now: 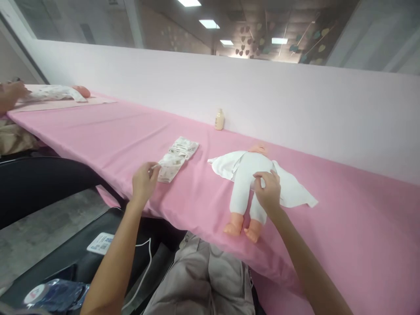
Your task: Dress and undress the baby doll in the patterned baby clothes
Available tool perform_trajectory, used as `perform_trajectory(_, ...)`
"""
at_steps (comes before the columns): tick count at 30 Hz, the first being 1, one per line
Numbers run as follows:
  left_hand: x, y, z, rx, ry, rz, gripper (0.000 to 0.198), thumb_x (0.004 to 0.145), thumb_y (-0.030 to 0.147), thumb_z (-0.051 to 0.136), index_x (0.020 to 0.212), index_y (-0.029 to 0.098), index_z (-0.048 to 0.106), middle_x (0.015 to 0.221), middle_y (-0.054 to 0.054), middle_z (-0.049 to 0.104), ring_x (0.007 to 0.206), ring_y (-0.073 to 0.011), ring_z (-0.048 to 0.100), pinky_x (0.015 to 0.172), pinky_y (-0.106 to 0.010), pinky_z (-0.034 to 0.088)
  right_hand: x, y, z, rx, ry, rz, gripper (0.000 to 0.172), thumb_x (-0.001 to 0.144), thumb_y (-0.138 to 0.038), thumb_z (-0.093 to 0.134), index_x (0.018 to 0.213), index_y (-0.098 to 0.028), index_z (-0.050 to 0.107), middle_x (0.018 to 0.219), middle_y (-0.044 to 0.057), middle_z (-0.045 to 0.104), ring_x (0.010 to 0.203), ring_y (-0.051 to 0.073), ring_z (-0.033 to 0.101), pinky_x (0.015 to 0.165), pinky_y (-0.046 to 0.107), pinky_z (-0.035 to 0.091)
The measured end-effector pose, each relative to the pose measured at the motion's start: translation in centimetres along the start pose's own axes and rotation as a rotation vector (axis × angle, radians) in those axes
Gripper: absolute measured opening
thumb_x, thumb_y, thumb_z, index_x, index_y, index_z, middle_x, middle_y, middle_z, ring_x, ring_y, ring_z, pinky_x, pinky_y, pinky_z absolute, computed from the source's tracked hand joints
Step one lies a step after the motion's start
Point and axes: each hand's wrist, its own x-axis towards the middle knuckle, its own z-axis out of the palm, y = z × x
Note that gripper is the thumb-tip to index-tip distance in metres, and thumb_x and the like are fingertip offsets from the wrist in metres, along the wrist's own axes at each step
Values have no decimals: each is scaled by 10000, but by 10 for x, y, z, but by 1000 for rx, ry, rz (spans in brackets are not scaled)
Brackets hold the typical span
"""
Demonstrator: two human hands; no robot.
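Pink-covered table [348, 258] running along a white wall [295, 96]; window above it, ceiling lights and heart shapes showing in the glass. Bottle [219, 120] stands upright at the back, near the wall.

Doll [247, 173] lies on its back on the table, right of the middle, head toward the wall, bare feet near the front edge. Legs in white; white cloth spreads out flat on both sides of the body.

Folded garment [169, 171], pale with a faint print, lies left of the doll, clear of it. Left hand [144, 181] at its near left edge, thumb and finger pinched on what looks like a thin white strip [155, 166]; whether the strip belongs to the garment, cannot tell. Right hand [269, 190] over the doll's hip, fingertips drawn together. Nothing seen between them; contact with the doll or its clothing cannot be told.

Handling, my judgement: a light fingertip pinch suits so thin a strip; lifting beats dragging, since a sideways pull could undo the folds. Right hand best kept light, lest it shift the doll or catch the spread cloth. Doll's feet lie close to the edge, so any tug is safer directed toward the wall.

Far left: second doll [54, 93] on a pale mat, another person's hand [13, 94] beside it.
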Motion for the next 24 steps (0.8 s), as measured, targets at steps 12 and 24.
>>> perform_trajectory(12, 2, 214, -115, -855, -823, 723, 450, 558, 460, 808, 947, 306, 643, 706, 7, 620, 598, -134, 594, 528, -237, 501, 65, -144, -86, 904, -754, -10, 379, 789, -358, 650, 1146, -251, 580, 811, 12, 630, 738, 155, 582, 657, 291, 483)
perform_trajectory(24, 2, 257, -79, -851, -620, 755, 410, 804, 549, 550, 1061, 233, 597, 618, 32, 502, 512, -89, 498, 474, -202, 408, 55, -133, -114, 1048, -742, 436, 398, 785, -451, 643, 1084, -194, 593, 513, -81, 407, 413, 52, 345, 375, 191, 276)
